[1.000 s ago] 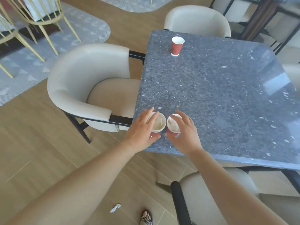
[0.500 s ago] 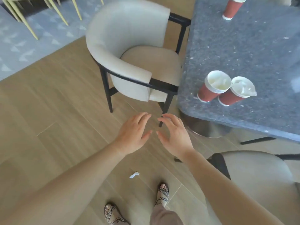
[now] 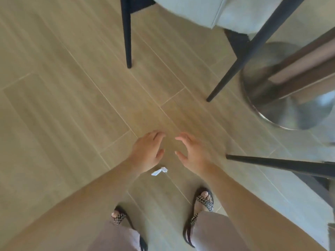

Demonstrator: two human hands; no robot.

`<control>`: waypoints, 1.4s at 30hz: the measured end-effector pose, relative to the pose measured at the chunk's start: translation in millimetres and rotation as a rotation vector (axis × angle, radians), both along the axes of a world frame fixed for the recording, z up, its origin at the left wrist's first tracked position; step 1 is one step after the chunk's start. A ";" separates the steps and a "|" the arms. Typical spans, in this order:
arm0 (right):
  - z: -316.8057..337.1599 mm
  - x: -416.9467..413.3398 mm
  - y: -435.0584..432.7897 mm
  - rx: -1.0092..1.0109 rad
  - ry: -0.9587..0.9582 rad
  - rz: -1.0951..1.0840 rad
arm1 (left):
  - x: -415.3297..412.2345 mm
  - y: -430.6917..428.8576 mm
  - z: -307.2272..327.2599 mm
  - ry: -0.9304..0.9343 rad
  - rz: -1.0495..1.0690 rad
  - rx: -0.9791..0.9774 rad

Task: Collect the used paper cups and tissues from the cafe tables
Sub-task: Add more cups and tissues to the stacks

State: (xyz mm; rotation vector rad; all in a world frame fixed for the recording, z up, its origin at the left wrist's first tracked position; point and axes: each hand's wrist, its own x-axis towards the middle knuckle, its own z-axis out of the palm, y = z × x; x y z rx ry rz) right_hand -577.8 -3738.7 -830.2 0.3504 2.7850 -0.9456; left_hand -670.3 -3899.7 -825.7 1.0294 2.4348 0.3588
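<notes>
Pale wood-look floor (image 3: 72, 87) fills the view, crossed by dark chair legs (image 3: 127, 33) and a shiny metal table base (image 3: 286, 105). The person's left hand (image 3: 146, 153) and right hand (image 3: 194, 154) hang above it, palms facing, fingers apart and loosely curved, holding nothing. A small crumpled white tissue (image 3: 159, 171) lies on the planks just beside the left wrist, ahead of the sandalled feet (image 3: 204, 200). The scrap looks light and flat (easy to miss), so a hurried pinch could skid it away, and a step forward could trap it underfoot. No cup, bin or bag shows, so where it would go cannot be told.
</notes>
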 end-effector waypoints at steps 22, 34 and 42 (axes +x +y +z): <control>-269.9 29.6 -63.5 0.169 -0.340 0.331 | 70.4 -54.7 -270.7 -0.330 0.145 -0.186; -185.4 -27.5 -28.3 -0.008 -0.148 0.026 | 2.9 -27.8 -184.0 -0.079 0.186 -0.053; 75.4 -35.7 -21.6 -0.088 0.144 -0.165 | -31.8 -20.7 81.6 -0.063 0.186 0.161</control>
